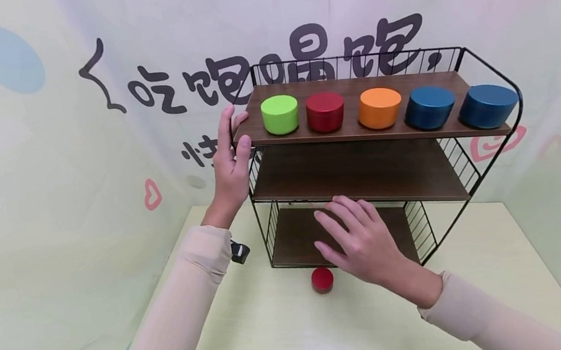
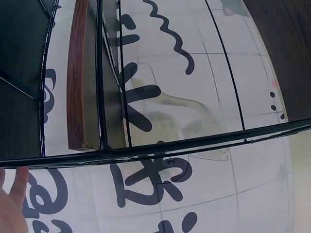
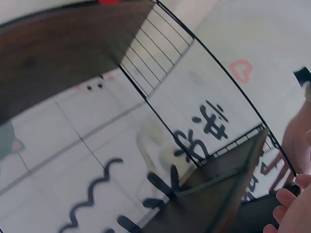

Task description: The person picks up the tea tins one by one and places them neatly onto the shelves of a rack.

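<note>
A three-tier rack point(image 1: 358, 190) with brown boards and a black wire frame stands on the table. My left hand point(image 1: 231, 163) holds its upper left corner, thumb in front and fingers beside the wire frame point(image 2: 170, 145). My right hand point(image 1: 363, 240) hovers before the lower tiers, its fingers spread and slightly bent around nothing. Along the top board stand a green round tin point(image 1: 280, 116), a red round tin point(image 1: 325, 113), an orange round tin point(image 1: 379, 109) and two blue round tins point(image 1: 429, 108). Another red round tin point(image 1: 323, 281) lies on the table below the bottom board.
The pale table point(image 1: 275, 327) extends in front of the rack. A small black object point(image 1: 239, 252) shows beside the left wrist. Behind hangs a printed backdrop point(image 1: 145, 30) with black lettering. Wire side panels point(image 1: 420, 229) close the rack's ends.
</note>
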Available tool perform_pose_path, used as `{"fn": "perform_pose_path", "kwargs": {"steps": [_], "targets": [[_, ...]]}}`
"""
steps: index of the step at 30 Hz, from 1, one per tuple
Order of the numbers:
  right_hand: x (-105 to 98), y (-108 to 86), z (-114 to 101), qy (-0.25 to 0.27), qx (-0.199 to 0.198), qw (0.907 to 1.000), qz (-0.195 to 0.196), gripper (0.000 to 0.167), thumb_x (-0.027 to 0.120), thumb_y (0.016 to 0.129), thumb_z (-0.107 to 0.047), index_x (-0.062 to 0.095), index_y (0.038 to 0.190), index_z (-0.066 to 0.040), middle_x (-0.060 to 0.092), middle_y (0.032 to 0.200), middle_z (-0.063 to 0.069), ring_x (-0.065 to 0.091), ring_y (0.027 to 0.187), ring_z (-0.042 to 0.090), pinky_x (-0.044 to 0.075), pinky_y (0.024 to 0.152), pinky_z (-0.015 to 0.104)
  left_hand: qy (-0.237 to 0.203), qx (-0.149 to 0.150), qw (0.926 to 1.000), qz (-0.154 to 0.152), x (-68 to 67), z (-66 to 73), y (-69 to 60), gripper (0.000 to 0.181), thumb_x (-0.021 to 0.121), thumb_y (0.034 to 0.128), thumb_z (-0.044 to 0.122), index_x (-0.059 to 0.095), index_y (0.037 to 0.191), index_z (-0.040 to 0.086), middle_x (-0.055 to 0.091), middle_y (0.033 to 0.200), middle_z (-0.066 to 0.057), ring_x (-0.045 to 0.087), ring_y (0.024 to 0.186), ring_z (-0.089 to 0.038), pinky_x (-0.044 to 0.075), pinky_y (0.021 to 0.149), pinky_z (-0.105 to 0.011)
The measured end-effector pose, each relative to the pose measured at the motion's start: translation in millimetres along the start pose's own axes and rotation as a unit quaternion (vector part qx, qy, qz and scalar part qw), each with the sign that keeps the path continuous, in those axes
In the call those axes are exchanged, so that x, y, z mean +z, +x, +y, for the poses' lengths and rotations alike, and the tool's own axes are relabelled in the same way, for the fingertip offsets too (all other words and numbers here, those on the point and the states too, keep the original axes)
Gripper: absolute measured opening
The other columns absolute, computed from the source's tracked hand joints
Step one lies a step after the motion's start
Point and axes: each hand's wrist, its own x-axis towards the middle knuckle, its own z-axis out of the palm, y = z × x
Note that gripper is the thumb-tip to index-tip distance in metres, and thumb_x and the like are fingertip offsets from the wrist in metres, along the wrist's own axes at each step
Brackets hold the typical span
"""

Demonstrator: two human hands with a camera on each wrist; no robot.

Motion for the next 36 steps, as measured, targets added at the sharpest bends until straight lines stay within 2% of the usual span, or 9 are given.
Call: {"fn": "perform_pose_path", "kwargs": {"steps": [4,9,16,19,21,23,26,29,36], "targets": [[12,-15.4,-7,0.006,0.013,0.9999,-0.009,0.045,0.052,0.099,-0.041,0.068,0.122,-0.006,0.065,0.119,0.017,0.058,0.114,0.036,0.047,0.09,0.052,-0.002,-0.004,1.0,0.0,0.3,1.1,-0.2,0.051,0.044,0.1041,0.006,0.032,0.153,0.008,0.055,0.141,-0.011,0.046,0.134,-0.019,0.037,0.099,-0.03],[25,-34.1,-15,0.017,0.044,0.998,-0.043,0.047,0.048,0.101,-0.043,0.067,0.124,-0.007,0.065,0.12,0.017,0.057,0.116,0.035,0.047,0.091,0.052,-0.002,-0.011,0.9999,0.001,0.7,6.5,0.6,0.051,0.044,0.1027,0.001,0.031,0.152,0.001,0.054,0.141,-0.018,0.046,0.135,-0.023,0.036,0.101,-0.03],[45,-60.3,-22,0.019,0.061,0.9954,-0.071,0.048,0.045,0.101,-0.045,0.065,0.126,-0.008,0.064,0.121,0.016,0.059,0.115,0.034,0.048,0.09,0.052,0.001,-0.019,0.9998,-0.001,0.0,37.9,4.2,0.047,0.042,0.1012,-0.003,0.03,0.146,-0.01,0.052,0.136,-0.03,0.046,0.132,-0.034,0.037,0.101,-0.03],[53,-71.5,-24,0.014,0.065,0.9942,-0.085,0.049,0.043,0.101,-0.045,0.065,0.125,-0.008,0.065,0.12,0.015,0.06,0.113,0.033,0.049,0.088,0.05,0.005,-0.021,0.9998,-0.003,-0.3,41.0,4.6,0.047,0.042,0.1015,-0.002,0.03,0.146,-0.01,0.052,0.136,-0.03,0.046,0.132,-0.035,0.036,0.102,-0.03],[58,-78.1,-26,0.013,0.071,0.9926,-0.097,0.05,0.042,0.101,-0.047,0.064,0.126,-0.009,0.064,0.12,0.014,0.06,0.112,0.032,0.049,0.088,0.049,0.003,-0.023,0.9997,-0.002,-0.3,39.8,4.4,0.047,0.042,0.1013,-0.002,0.03,0.146,-0.009,0.052,0.136,-0.03,0.045,0.133,-0.034,0.035,0.104,-0.031],[62,-84.4,-27,0.015,0.078,0.991,-0.108,0.051,0.042,0.101,-0.048,0.064,0.126,-0.01,0.064,0.12,0.013,0.06,0.111,0.032,0.049,0.087,0.049,-0.001,-0.02,0.9998,-0.001,0.0,32.3,3.6,0.048,0.042,0.1016,-0.001,0.031,0.148,-0.007,0.053,0.137,-0.028,0.046,0.134,-0.032,0.035,0.105,-0.032],[68,-92.2,-28,0.02,0.096,0.9872,-0.126,0.047,0.054,0.096,-0.045,0.064,0.127,-0.011,0.064,0.12,0.013,0.06,0.111,0.032,0.05,0.088,0.049,-0.002,-0.013,0.9999,0.002,0.6,16.4,1.9,0.049,0.043,0.1026,0.002,0.031,0.15,-0.001,0.054,0.139,-0.021,0.046,0.134,-0.025,0.035,0.105,-0.032],[72,-99.6,-30,0.02,0.114,0.9816,-0.152,0.05,0.068,0.088,-0.042,0.063,0.128,-0.012,0.064,0.122,0.012,0.061,0.111,0.031,0.05,0.088,0.048,0.002,-0.002,1.0,0.003,0.6,1.8,0.4,0.05,0.044,0.1039,0.008,0.031,0.152,0.005,0.055,0.14,-0.014,0.046,0.134,-0.021,0.036,0.105,-0.032],[83,-118.9,-33,0.017,0.143,0.9682,-0.205,0.058,0.075,0.084,-0.042,0.061,0.132,-0.014,0.063,0.127,0.012,0.062,0.111,0.031,0.051,0.088,0.05,0.008,0.003,1.0,0.003,0.6,-1.8,0.4,0.05,0.044,0.1044,0.011,0.032,0.153,0.008,0.056,0.141,-0.011,0.047,0.134,-0.02,0.036,0.104,-0.033]]}}
